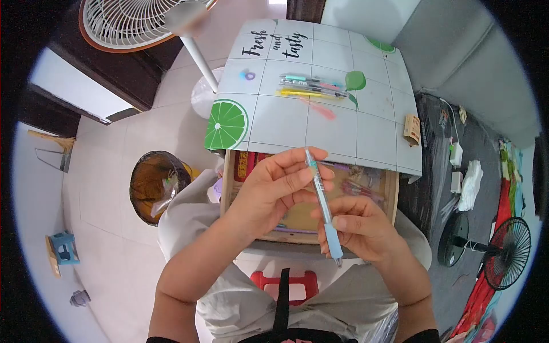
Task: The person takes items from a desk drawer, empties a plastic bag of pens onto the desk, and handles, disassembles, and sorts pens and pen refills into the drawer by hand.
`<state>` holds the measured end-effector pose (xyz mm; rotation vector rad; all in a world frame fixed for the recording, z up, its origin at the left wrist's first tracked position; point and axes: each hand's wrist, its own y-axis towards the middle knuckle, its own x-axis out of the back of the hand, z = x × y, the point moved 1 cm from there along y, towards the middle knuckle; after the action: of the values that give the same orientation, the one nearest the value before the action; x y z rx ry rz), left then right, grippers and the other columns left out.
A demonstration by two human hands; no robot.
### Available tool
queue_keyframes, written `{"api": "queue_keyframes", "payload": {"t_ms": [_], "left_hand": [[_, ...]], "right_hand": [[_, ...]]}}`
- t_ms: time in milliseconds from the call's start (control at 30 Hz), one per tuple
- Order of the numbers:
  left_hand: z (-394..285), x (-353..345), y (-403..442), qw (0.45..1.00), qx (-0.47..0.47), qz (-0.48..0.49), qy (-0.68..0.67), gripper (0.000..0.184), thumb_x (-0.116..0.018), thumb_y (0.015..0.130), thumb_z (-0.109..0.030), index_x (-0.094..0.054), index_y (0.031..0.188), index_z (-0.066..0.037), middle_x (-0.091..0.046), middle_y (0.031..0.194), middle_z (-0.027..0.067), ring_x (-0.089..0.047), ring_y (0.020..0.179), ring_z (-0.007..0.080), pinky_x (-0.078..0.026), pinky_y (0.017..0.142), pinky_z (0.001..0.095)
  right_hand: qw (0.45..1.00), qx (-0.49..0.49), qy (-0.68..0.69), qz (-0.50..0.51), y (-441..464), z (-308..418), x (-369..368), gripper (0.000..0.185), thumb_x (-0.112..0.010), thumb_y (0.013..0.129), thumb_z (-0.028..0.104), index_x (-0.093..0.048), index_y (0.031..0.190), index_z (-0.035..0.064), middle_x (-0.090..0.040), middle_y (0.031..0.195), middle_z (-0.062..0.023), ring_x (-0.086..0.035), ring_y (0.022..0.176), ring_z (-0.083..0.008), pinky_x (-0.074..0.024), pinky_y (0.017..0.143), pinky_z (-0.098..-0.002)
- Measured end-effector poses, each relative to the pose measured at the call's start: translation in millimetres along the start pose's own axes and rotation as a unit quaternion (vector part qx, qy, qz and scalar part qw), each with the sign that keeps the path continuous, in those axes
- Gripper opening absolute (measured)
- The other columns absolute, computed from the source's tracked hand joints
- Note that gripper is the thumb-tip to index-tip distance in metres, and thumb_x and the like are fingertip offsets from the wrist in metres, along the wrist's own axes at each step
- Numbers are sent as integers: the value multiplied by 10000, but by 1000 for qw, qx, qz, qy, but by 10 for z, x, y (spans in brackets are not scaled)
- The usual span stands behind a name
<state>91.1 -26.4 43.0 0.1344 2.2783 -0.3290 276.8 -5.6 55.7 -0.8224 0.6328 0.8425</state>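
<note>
A pen [323, 203] with a clear barrel and light blue grip is held between both hands above an open drawer [227, 188]. My left hand [280, 180] pinches its upper end, near the light blue top. My right hand [360, 227] has thumb and fingers closed around the blue grip, and the tip points down toward me. On the white table cover [280, 120] beyond the drawer lie several pens [311, 86], including a yellow one. A pink item [323, 110] and a small purple ring [250, 76] lie there too.
Left of the table stand a lined bin [151, 188] and a large white fan [131, 23]. A small brown packet [412, 130] sits at the table's right edge. Further right, a black fan [506, 251] and a power strip [456, 154] rest on a dark surface.
</note>
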Motion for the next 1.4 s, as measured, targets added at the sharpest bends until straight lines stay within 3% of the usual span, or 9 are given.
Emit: {"api": "queue_keyframes", "payload": {"t_ms": [800, 867, 900, 967, 1000, 1067, 1100, 1167, 1400], "left_hand": [[-164, 168, 44, 993, -41, -44, 105, 263, -518, 904, -176, -525, 1121, -28, -592, 868, 58, -589, 813, 132, -466, 716, 241], [-331, 247, 69, 978, -91, -136, 127, 209, -499, 907, -150, -546, 1070, -29, -610, 836, 62, -578, 776, 127, -466, 710, 243], [-393, 315, 80, 977, -93, -142, 126, 209, -499, 907, -150, -546, 1070, -29, -610, 836, 62, -578, 776, 127, -466, 710, 243], [-504, 442, 83, 960, -155, -177, 154, 180, -477, 910, -142, -551, 1041, -42, -608, 835, 54, -568, 763, 121, -464, 715, 244], [-524, 463, 77, 958, -159, -186, 149, 167, -474, 905, -150, -555, 1018, -57, -604, 823, 42, -560, 761, 113, -454, 710, 242], [-512, 468, 72, 959, -148, -198, 138, 169, -482, 899, -157, -555, 1017, -61, -602, 819, 37, -554, 758, 109, -447, 709, 240], [-500, 466, 69, 961, -134, -207, 128, 171, -490, 892, -164, -555, 1015, -65, -599, 815, 32, -549, 755, 105, -441, 708, 239], [-476, 442, 67, 962, -133, -205, 124, 172, -497, 886, -165, -555, 1015, -67, -596, 810, 29, -544, 747, 103, -437, 705, 238], [-502, 462, 37, 961, -123, -218, 114, 180, -504, 877, -176, -554, 1011, -68, -578, 786, 21, -522, 722, 97, -422, 687, 232]], "right_hand": [[981, -24, -194, -4, 151, -112, 176, 296, -588, 847, 117, -576, 1120, 3, -647, 905, -75, -601, 814, -134, -483, 724, -264], [890, 17, -456, -14, 242, -122, 418, 281, -601, 826, 116, -593, 1094, 33, -642, 877, -71, -601, 789, -145, -485, 698, -271], [890, 13, -456, -8, 293, -138, 492, 281, -601, 826, 116, -593, 1094, 33, -642, 877, -71, -601, 789, -145, -485, 698, -271], [774, -4, -625, -102, 410, -164, 607, 275, -606, 794, 115, -601, 1059, 38, -634, 864, -103, -617, 784, -197, -496, 680, -301], [772, -4, -628, -99, 486, -192, 612, 275, -606, 794, 115, -601, 1059, 38, -634, 864, -103, -617, 784, -197, -496, 680, -301], [651, -8, -753, -95, 647, -276, 587, 284, -583, 788, 66, -587, 1068, 23, -620, 941, -128, -615, 837, -193, -488, 723, -290], [649, -8, -755, -92, 743, -346, 579, 284, -583, 788, 66, -587, 1068, 23, -620, 941, -128, -615, 837, -193, -488, 723, -290], [518, 138, -842, -67, 948, -504, 509, 313, -575, 762, 87, -586, 1069, 25, -614, 963, -149, -609, 884, -240, -496, 734, -332], [402, 102, -909, -39, 1317, -779, 206, 203, -560, 736, 97, -600, 916, 14, -595, 958, -126, -596, 904, -269, -515, 694, -391]]}}
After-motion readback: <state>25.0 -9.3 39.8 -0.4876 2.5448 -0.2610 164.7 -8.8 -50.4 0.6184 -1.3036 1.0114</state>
